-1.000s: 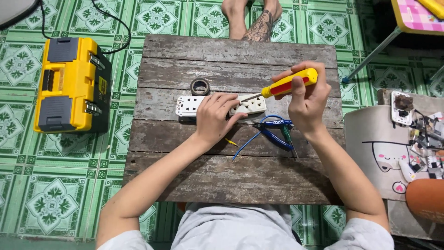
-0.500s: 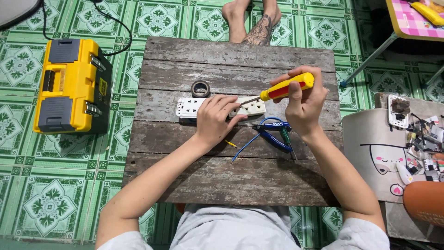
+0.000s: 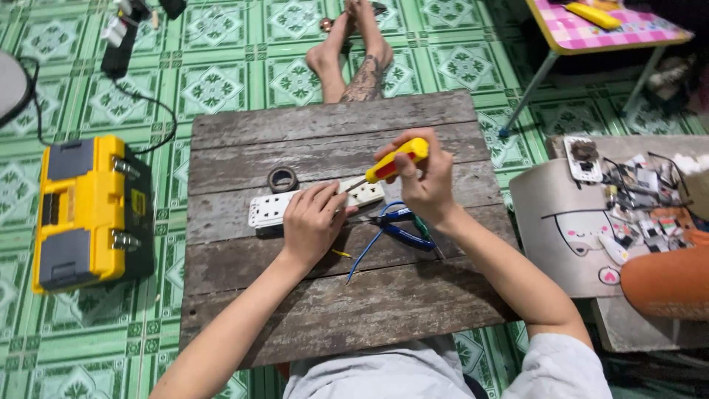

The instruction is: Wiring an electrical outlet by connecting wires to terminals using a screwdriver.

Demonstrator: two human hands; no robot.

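nearest the camera is the grey shirt (image 3: 384, 373), then both forearms reaching out over a rough wood board (image 3: 332, 310) sitting on the green tiled floor (image 3: 96, 340). left hand (image 3: 314, 222) is pressed flat-ish over the white power strip (image 3: 273, 209), fingers curled down over its middle, pinning it to the board. right hand (image 3: 428, 181) is closed around the yellow and red handle of a screwdriver (image 3: 391, 161), with the shaft angled down and left so the tip meets the strip just past the left fingertips. can't really see the screw itself, the hand covers it. just beside the right wrist lie blue-handled pliers (image 3: 402, 229), and a thin blue wire (image 3: 365, 255) trails toward the near edge. to do this bit well i'd say keep the strip clamped hard so it doesn't spin, get the driver more upright over the screw since that slant looks like it could slip out of the head, and push down while turning slowly. a bit further back there's a roll of black tape (image 3: 282, 179) near the strip's far side. left of the board sits a yellow toolbox (image 3: 85, 210), lid shut. off right, a low table (image 3: 561, 222) cluttered with small parts. farthest out, someone's bare feet (image 3: 354, 52) rest on the tiles beyond the board.
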